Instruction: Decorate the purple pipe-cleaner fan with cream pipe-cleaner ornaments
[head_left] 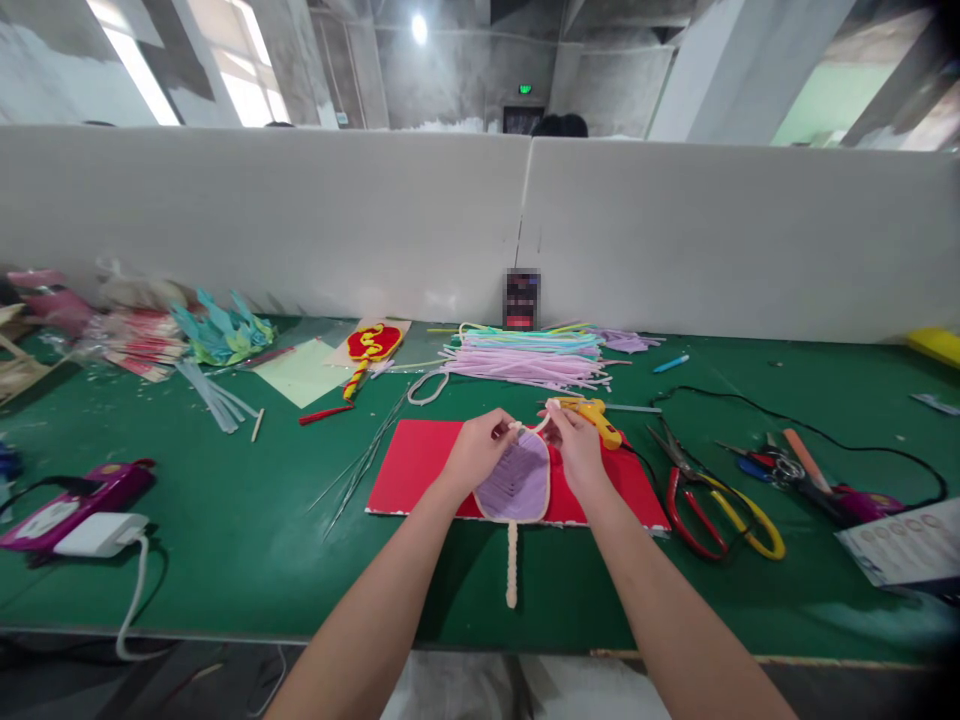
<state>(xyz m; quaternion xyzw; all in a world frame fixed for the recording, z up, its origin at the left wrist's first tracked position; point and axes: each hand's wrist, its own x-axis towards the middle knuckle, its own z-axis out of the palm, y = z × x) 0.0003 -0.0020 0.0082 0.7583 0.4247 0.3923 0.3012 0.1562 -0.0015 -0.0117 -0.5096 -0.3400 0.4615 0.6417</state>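
A small fan-shaped piece [517,485] made of lilac pipe cleaners with a cream fuzzy rim and a cream handle hanging down lies over a red sheet [412,465] on the green table. My left hand [480,452] pinches the cream rim at the fan's top left. My right hand [574,445] pinches the loose cream end at the top right. Both hands are closed on the rim, close together. A yellow glue gun [596,415] lies just behind my right hand.
A pile of lilac and pastel pipe cleaners [529,358] lies behind the red sheet. Red and yellow-handled cutters [712,505] and other tools lie at the right with a black cable. A charger [101,533] and pink device sit left. White partition [300,220] at the back.
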